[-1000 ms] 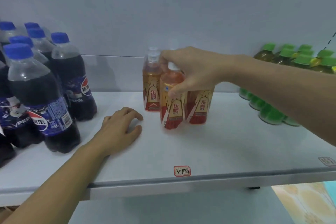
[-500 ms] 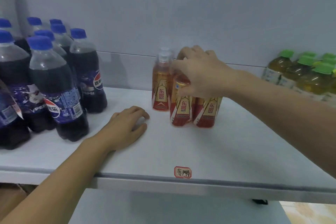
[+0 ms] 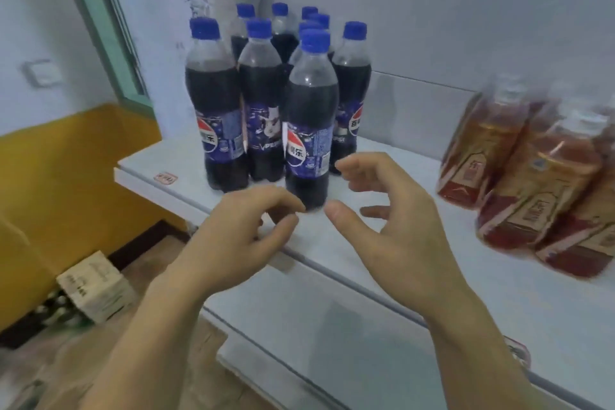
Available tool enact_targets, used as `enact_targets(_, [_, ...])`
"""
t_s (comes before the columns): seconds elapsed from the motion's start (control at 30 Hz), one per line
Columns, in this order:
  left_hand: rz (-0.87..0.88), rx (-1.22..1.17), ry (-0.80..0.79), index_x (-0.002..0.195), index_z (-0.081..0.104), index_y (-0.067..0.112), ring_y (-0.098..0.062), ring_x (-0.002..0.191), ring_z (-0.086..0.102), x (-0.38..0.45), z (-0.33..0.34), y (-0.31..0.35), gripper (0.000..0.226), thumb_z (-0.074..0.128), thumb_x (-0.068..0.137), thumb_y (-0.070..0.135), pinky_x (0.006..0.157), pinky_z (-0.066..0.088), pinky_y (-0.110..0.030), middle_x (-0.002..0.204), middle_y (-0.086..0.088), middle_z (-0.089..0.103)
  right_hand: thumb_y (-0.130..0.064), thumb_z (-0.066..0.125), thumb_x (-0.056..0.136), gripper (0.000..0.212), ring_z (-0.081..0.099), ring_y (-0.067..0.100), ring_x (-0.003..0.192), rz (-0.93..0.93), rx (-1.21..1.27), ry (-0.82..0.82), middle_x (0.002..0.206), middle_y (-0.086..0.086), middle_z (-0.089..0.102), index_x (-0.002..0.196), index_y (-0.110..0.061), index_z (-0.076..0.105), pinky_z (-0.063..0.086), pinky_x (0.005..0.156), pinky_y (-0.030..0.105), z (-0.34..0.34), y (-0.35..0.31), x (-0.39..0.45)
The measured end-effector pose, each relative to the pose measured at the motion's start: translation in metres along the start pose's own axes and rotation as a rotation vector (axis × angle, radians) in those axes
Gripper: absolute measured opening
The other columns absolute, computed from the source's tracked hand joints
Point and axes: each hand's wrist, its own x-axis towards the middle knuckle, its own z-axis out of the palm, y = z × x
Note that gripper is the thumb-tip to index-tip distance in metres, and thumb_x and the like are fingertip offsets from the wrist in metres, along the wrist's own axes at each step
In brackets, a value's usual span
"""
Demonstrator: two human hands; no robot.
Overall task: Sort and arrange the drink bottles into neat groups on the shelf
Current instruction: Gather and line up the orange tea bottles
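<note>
Several dark cola bottles with blue caps stand grouped at the left end of the white shelf (image 3: 382,280). The nearest cola bottle (image 3: 309,116) stands in front of the group. My left hand (image 3: 243,236) hovers just below and left of its base, fingers loosely curled, holding nothing. My right hand (image 3: 392,223) is to the right of that bottle, fingers and thumb spread in a wide curve, not touching it. Three amber drink bottles (image 3: 529,183) with red-gold labels stand blurred at the right.
The shelf's left corner (image 3: 133,170) ends near a yellow-and-white wall. A small label sticker (image 3: 165,178) sits on the shelf edge. On the floor below left lies a cardboard box (image 3: 96,289). A lower shelf (image 3: 332,359) sits beneath.
My right hand let go of the amber bottles and moved left to the cola group. My left hand lifted off the shelf. The view swung left; the green-capped bottles are out of sight.
</note>
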Motion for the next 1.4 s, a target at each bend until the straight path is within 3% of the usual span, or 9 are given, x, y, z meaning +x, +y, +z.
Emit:
enact_targets(0.3, [-0.084, -0.017, 0.313, 0.100, 0.073, 0.027, -0.006, 0.093, 0.066, -0.010, -0.091, -0.115, 0.015, 0.065, 0.097, 0.015, 0.072, 0.048, -0.013, 0.092, 0.020, 0.071, -0.028, 0.073, 0.092, 0.033, 0.062, 0.007, 0.107, -0.057, 0.233, -0.094, 0.112, -0.019, 0.063, 0.117, -0.043, 0.057, 0.059, 0.082, 0.029, 0.146, -0.056, 0.060])
enact_targets(0.5, [-0.126, -0.114, 0.218, 0.115, 0.067, 0.031, -0.001, 0.098, 0.064, 0.025, -0.126, -0.204, 0.020, 0.063, 0.097, 0.023, 0.078, 0.053, -0.020, 0.100, 0.018, 0.069, -0.024, 0.070, 0.093, 0.042, 0.056, 0.004, 0.121, -0.021, 0.230, -0.036, 0.130, -0.021, 0.055, 0.129, -0.039, 0.053, 0.055, 0.094, 0.033, 0.232, -0.086, 0.112])
enact_targets(0.63, [-0.185, -0.052, -0.085, 0.140, 0.051, 0.032, -0.003, 0.106, 0.062, 0.062, -0.132, -0.237, 0.047, 0.066, 0.096, 0.039, 0.093, 0.055, -0.037, 0.123, 0.014, 0.061, -0.021, 0.067, 0.092, 0.056, 0.047, 0.006, 0.134, 0.044, 0.171, 0.148, 0.142, -0.015, 0.047, 0.142, -0.035, 0.046, 0.045, 0.112, 0.036, 0.264, -0.090, 0.145])
enact_targets(0.73, [-0.149, -0.053, -0.204, 0.150, 0.039, 0.029, -0.004, 0.111, 0.057, 0.100, -0.132, -0.246, 0.070, 0.070, 0.089, 0.047, 0.092, 0.046, -0.024, 0.134, 0.014, 0.052, -0.013, 0.066, 0.090, 0.060, 0.047, 0.007, 0.135, 0.069, 0.102, 0.351, 0.144, -0.009, 0.045, 0.145, -0.026, 0.048, 0.043, 0.114, 0.034, 0.275, -0.096, 0.175])
enact_targets(0.87, [-0.203, -0.473, -0.148, 0.140, 0.053, 0.019, -0.010, 0.104, 0.063, 0.144, -0.110, -0.238, 0.078, 0.064, 0.067, 0.045, 0.086, 0.051, -0.019, 0.121, 0.002, 0.065, -0.017, 0.064, 0.083, 0.065, 0.047, 0.023, 0.134, 0.084, -0.081, 0.595, 0.150, 0.006, 0.038, 0.146, -0.019, 0.046, 0.045, 0.111, 0.043, 0.285, -0.096, 0.244])
enact_targets(0.93, [-0.344, -0.572, -0.108, 0.139, 0.057, 0.013, -0.027, 0.112, 0.066, 0.156, -0.091, -0.240, 0.072, 0.062, 0.071, 0.036, 0.095, 0.055, -0.036, 0.122, -0.009, 0.067, -0.023, 0.065, 0.084, 0.069, 0.043, 0.028, 0.136, 0.193, -0.158, 0.575, 0.153, 0.007, 0.034, 0.148, -0.025, 0.041, 0.042, 0.111, 0.050, 0.286, -0.094, 0.271])
enact_targets(1.07, [-0.220, -0.081, -0.114, 0.140, 0.056, 0.019, -0.032, 0.125, 0.059, 0.167, -0.073, -0.255, 0.068, 0.059, 0.082, 0.054, 0.099, 0.048, -0.038, 0.137, -0.012, 0.063, -0.024, 0.062, 0.091, 0.057, 0.037, 0.024, 0.134, 0.324, -0.329, 0.554, 0.142, 0.001, 0.046, 0.145, -0.035, 0.046, 0.033, 0.112, 0.050, 0.287, -0.083, 0.281])
enact_targets(1.2, [-0.140, -0.304, 0.121, 0.120, 0.066, 0.028, -0.018, 0.103, 0.065, 0.153, -0.092, -0.257, 0.068, 0.057, 0.062, 0.063, 0.063, 0.039, -0.013, 0.112, 0.002, 0.071, -0.011, 0.064, 0.090, 0.033, 0.050, 0.019, 0.112, 0.062, -0.199, 0.703, 0.114, -0.004, 0.059, 0.117, -0.029, 0.066, 0.044, 0.098, 0.046, 0.294, -0.093, 0.261])
enact_targets(1.4, [0.076, -0.517, 0.538, 0.132, 0.052, 0.039, 0.007, 0.116, 0.052, 0.108, -0.147, -0.277, 0.082, 0.084, 0.066, 0.002, 0.096, 0.051, -0.022, 0.131, -0.003, 0.046, -0.008, 0.063, 0.097, 0.019, 0.062, 0.020, 0.107, -0.159, 0.143, 0.796, 0.113, -0.005, 0.062, 0.115, -0.014, 0.060, 0.056, 0.087, 0.049, 0.299, -0.128, 0.228])
